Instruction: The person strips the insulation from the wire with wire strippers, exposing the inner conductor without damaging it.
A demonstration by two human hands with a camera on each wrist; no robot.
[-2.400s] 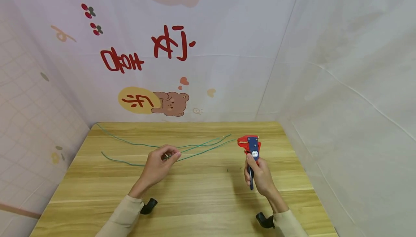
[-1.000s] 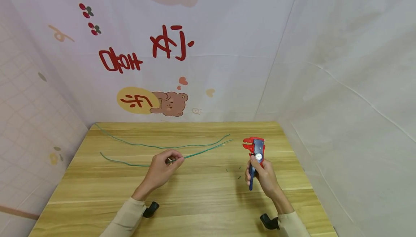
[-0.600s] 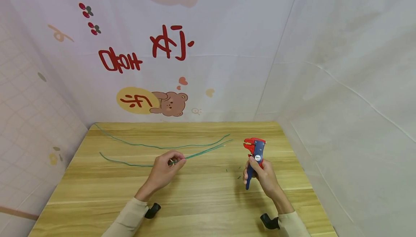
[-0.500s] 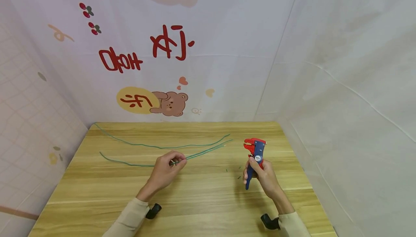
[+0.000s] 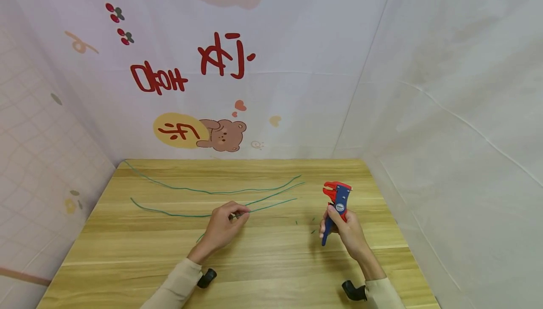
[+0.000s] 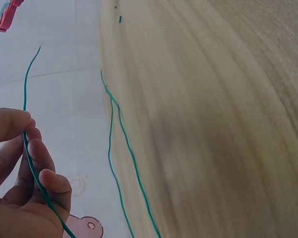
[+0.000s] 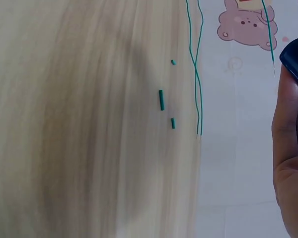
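My left hand (image 5: 225,226) pinches a thin green wire (image 6: 25,89) between thumb and forefinger, the rest of it running down across the palm. The wire's far end shows a short bare tip in the right wrist view. My right hand (image 5: 349,233) grips a red and blue wire stripper (image 5: 341,198) by its handles, its red jaws parted and pointing up and left. Those jaws stand to the right of the held wire's tip, apart from it. In the right wrist view only a dark handle end (image 7: 297,62) of the stripper shows.
Two more green wires lie on the wooden table (image 5: 271,271): a far wire (image 5: 186,189) and a nearer wire (image 5: 159,211) partly behind my left hand. Several small green insulation bits (image 7: 161,100) lie left of my right hand. A printed cloth wall (image 5: 297,111) stands behind.
My left hand has moved right and slightly nearer with the held wire, whose tip has swung toward me. The stripper has shifted right, its jaws parted wider. More green bits lie on the table.
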